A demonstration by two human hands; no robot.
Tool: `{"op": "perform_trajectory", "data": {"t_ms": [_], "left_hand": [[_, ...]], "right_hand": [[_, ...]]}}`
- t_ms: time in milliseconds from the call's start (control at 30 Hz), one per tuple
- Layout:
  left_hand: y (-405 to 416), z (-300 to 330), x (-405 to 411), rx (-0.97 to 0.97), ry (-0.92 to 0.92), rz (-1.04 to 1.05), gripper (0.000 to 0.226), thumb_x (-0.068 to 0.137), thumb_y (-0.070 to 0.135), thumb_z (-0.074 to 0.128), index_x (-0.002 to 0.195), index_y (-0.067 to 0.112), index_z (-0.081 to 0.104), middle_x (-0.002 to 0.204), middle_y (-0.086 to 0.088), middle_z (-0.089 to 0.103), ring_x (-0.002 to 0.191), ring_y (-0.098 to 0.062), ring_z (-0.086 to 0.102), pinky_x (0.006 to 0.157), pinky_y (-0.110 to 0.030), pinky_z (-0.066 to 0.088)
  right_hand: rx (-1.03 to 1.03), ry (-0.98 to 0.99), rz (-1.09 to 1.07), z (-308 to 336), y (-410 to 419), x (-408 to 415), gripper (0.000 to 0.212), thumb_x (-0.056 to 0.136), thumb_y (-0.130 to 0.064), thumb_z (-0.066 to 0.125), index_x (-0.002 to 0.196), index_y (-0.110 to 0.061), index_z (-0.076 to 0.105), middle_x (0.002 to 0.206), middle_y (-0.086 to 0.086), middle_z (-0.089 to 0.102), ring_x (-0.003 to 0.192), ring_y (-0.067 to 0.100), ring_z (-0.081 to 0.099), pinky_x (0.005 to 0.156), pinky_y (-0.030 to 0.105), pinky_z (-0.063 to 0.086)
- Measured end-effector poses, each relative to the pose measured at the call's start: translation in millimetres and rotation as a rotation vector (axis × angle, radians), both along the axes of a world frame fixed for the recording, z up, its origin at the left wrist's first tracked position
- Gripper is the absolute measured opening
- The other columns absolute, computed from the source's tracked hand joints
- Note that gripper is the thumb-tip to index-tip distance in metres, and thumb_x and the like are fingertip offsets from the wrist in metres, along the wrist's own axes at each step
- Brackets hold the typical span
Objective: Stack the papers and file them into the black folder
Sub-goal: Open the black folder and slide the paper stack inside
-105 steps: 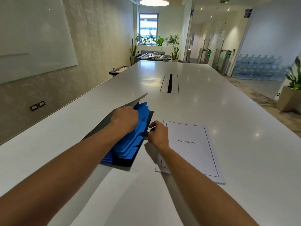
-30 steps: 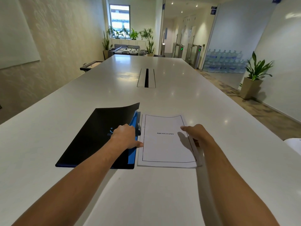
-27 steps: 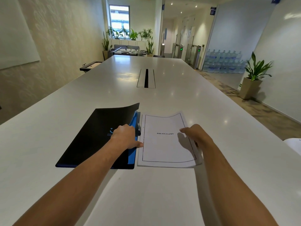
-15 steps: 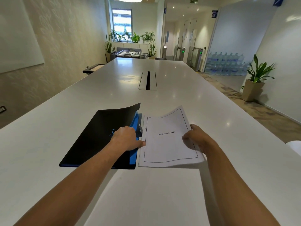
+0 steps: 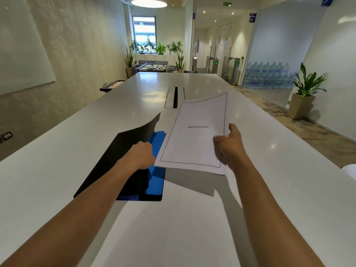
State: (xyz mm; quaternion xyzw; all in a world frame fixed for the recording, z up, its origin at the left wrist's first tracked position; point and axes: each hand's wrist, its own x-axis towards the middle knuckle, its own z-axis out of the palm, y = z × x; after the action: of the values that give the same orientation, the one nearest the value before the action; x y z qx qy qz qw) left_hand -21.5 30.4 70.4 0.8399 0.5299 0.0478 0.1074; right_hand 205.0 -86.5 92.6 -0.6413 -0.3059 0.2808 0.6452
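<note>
The black folder (image 5: 115,162) lies on the white table (image 5: 77,132), with blue dividers (image 5: 157,143) showing along its right side. My left hand (image 5: 141,155) grips the right edge of the black cover and holds it lifted, its far corner curling up. My right hand (image 5: 228,145) pinches the right edge of a white paper stack (image 5: 194,135) headed "BIBLIOGRAPHY". The stack hangs tilted above the table, just right of the folder, its near left corner beside my left hand.
A cable slot (image 5: 175,97) runs down the table's middle behind the papers. A white object (image 5: 349,170) shows at the right edge. A potted plant (image 5: 306,93) and stacked water bottles (image 5: 267,76) stand off to the right.
My right hand took hold of the paper stack and lifted it off the table, swinging it up and toward the folder. My left hand raised the black cover higher, baring more blue dividers.
</note>
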Motion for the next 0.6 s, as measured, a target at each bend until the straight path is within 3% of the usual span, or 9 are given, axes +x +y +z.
{"op": "perform_trajectory", "data": {"t_ms": [67,133,200,300,400,600], "left_hand": [[-0.2,3.9,0.0,0.011,-0.016,0.000,0.015,0.092,0.014,0.053,0.102,0.005,0.059,0.097,-0.009,0.062,0.070,-0.014,0.055,0.058,-0.021,0.046],[-2.4,7.8,0.4,0.015,-0.013,-0.003,0.014,0.092,0.014,0.052,0.101,0.005,0.059,0.100,-0.010,0.063,0.070,-0.014,0.055,0.059,-0.021,0.046],[-4.3,9.6,1.2,0.027,-0.006,-0.004,0.013,0.092,0.013,0.052,0.099,0.005,0.059,0.098,-0.010,0.062,0.070,-0.013,0.055,0.058,-0.020,0.044],[-7.3,9.8,3.0,0.047,0.002,-0.005,0.010,0.093,0.014,0.050,0.095,0.007,0.057,0.085,-0.005,0.057,0.065,-0.011,0.052,0.054,-0.017,0.040],[-10.0,7.2,5.4,0.052,0.006,0.000,0.015,0.094,0.014,0.048,0.081,0.010,0.051,0.073,-0.002,0.051,0.061,-0.010,0.050,0.053,-0.017,0.039],[-22.1,8.6,16.4,0.018,0.035,-0.068,0.010,0.096,0.017,0.048,0.089,0.010,0.047,0.101,-0.011,0.063,0.082,-0.021,0.065,0.056,-0.018,0.044]], "right_hand": [[-0.028,-0.112,-0.010,-4.8,5.9,-14.1,0.049,0.088,0.006,0.046,0.133,-0.010,0.038,0.112,0.017,0.059,0.069,0.020,0.062,0.048,0.021,0.051],[-0.062,-0.165,0.007,-11.9,10.4,-26.2,0.059,0.085,0.002,0.046,0.140,-0.015,0.034,0.127,0.016,0.056,0.091,0.032,0.065,0.069,0.032,0.057],[-0.096,-0.153,0.043,-16.2,12.3,-38.0,0.057,0.082,0.001,0.045,0.135,-0.017,0.037,0.126,0.015,0.057,0.103,0.037,0.062,0.080,0.039,0.054],[-0.146,-0.170,0.117,-18.4,14.4,-50.3,0.049,0.078,-0.001,0.042,0.124,-0.017,0.043,0.116,0.014,0.061,0.095,0.033,0.063,0.079,0.041,0.054],[-0.213,-0.243,0.190,-20.2,14.1,-54.5,0.043,0.087,0.001,0.042,0.128,-0.011,0.041,0.119,0.008,0.057,0.097,0.025,0.056,0.082,0.036,0.048],[-0.301,-0.290,0.246,-32.5,27.9,-67.7,0.043,0.091,-0.003,0.047,0.132,-0.011,0.039,0.126,0.013,0.054,0.105,0.029,0.054,0.089,0.040,0.051]]}}
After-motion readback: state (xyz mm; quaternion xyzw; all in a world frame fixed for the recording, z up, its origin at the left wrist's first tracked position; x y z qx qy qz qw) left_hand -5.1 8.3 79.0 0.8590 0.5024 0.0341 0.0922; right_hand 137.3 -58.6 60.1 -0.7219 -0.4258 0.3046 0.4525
